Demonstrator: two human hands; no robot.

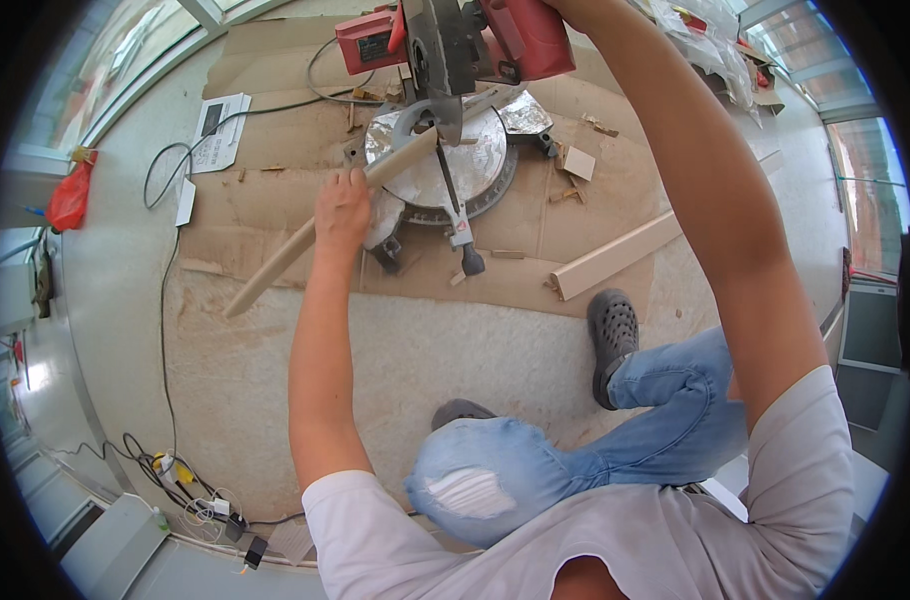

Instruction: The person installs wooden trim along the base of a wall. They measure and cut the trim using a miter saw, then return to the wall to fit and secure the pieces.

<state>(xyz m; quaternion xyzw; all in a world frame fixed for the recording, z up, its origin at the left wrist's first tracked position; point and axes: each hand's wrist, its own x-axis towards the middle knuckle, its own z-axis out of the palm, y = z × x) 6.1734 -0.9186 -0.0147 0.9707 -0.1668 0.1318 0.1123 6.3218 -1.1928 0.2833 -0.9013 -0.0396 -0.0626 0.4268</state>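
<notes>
A red-and-black mitre saw (520,45) stands on cardboard, with its blade housing (425,55) over the round silver turntable (480,170). A long light-wood strip (275,270) crosses the turntable diagonally beneath the blade. My left hand (342,208) is closed on this strip, left of the turntable. My right hand (575,12) reaches up to the top of the saw at the upper edge, where its fingers and what they grip are mostly cut off.
A second wooden board (615,255) lies at right near my shoe (612,340). Offcuts (579,163), papers (215,135), cables (163,350) and a red bag (73,190) lie around the floor (225,380). Glazed window frames line both sides, with clear plastic sheeting (700,50) at upper right.
</notes>
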